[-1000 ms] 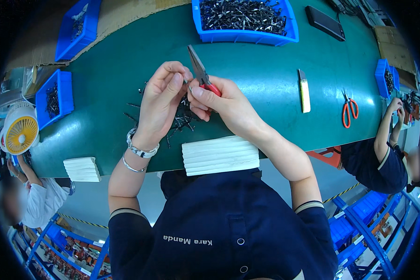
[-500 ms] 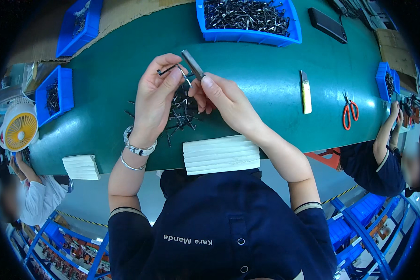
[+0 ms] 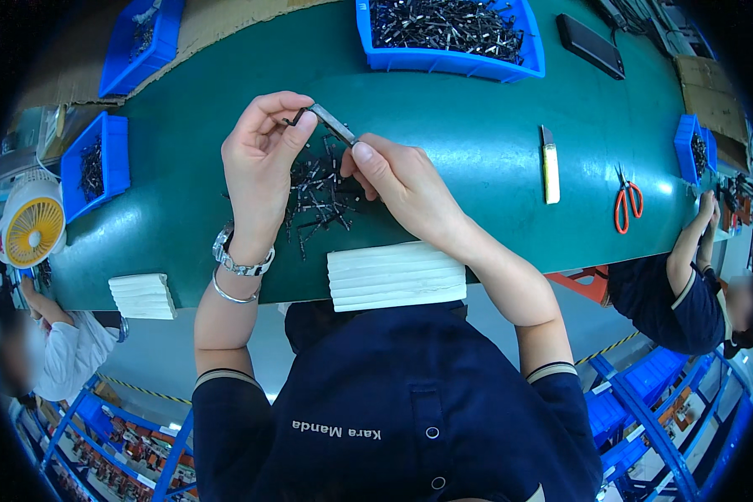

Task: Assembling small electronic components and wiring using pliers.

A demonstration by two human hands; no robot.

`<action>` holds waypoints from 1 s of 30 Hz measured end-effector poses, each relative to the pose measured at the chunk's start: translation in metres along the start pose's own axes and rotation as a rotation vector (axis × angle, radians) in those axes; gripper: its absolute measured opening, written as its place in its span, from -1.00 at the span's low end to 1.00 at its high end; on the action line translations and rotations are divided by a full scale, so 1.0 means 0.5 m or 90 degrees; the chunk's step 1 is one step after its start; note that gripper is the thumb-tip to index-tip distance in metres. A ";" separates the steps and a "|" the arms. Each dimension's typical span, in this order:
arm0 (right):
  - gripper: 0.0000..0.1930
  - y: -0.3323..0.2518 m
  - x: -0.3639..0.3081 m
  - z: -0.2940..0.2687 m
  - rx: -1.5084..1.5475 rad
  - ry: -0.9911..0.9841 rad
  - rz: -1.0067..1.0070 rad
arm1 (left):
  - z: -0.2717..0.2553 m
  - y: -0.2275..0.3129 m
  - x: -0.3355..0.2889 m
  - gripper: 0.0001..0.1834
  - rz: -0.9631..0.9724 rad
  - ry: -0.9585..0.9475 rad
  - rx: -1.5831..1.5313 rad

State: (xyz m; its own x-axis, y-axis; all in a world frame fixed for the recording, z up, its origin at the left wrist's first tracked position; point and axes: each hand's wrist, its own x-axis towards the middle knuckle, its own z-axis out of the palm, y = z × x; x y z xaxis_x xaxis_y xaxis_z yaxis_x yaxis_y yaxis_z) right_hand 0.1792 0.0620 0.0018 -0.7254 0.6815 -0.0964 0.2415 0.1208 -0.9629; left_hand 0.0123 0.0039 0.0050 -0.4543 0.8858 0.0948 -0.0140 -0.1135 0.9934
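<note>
Tbl (image 3: 464, 167) looks glossy, pliers (image 3: 335, 124) metal, lg bin (image 3: 453, 64) smooth plast.

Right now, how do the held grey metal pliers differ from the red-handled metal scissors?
The grey metal pliers are gripped by the right hand; the red-handled metal scissors lie on the green table. The pliers' handles are hidden, while the scissors' handles show. The pliers point toward the left hand; the scissors point to the far side. Both have metal working ends.

the worktop (image 3: 477, 167) is deep green, the large bin (image 3: 456, 65) bright blue, the piled parts (image 3: 320, 197) mostly black with silvery glints, the pliers (image 3: 333, 124) grey. the cutter (image 3: 550, 176) has a yellow handle, the scissors (image 3: 621, 211) orange-red grips. the ribbed pad (image 3: 397, 276) is white, the shirt (image 3: 351, 376) navy with beige-edged sleeves.
</note>
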 end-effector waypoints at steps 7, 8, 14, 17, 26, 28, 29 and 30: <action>-0.54 -0.012 -0.001 -0.005 -0.022 -0.007 0.013 | 0.003 0.003 0.000 -0.82 0.009 0.000 0.006; -0.53 -0.013 -0.001 -0.006 -0.024 -0.008 0.018 | 0.004 0.002 -0.001 -0.82 0.008 0.001 0.006; -0.59 -0.010 0.001 -0.001 -0.066 0.028 -0.005 | 0.007 -0.006 -0.008 -0.85 0.013 0.019 0.004; -0.61 -0.015 -0.007 0.005 -0.171 0.060 0.000 | 0.012 -0.007 -0.014 -0.86 0.008 0.038 0.010; -0.52 -0.001 0.007 -0.006 0.103 -0.032 0.025 | 0.008 -0.009 -0.010 -0.84 0.016 0.069 -0.021; -0.51 -0.003 0.008 -0.014 0.101 -0.055 0.045 | 0.009 -0.009 -0.011 -0.85 0.006 0.059 -0.032; -0.50 -0.004 0.008 -0.016 0.100 -0.077 0.065 | 0.009 -0.009 -0.011 -0.85 0.006 0.059 -0.032; -0.50 -0.004 0.008 -0.016 0.100 -0.076 0.065 | 0.010 -0.009 -0.011 -0.85 0.006 0.059 -0.037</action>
State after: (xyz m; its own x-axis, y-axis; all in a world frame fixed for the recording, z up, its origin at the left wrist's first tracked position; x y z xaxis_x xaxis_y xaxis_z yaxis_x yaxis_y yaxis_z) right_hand 0.1810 0.0701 0.0053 -0.7758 0.5930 -0.2159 0.2209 -0.0653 -0.9731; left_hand 0.0192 0.0017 0.0005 -0.5350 0.8395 0.0952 -0.0599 -0.1501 0.9869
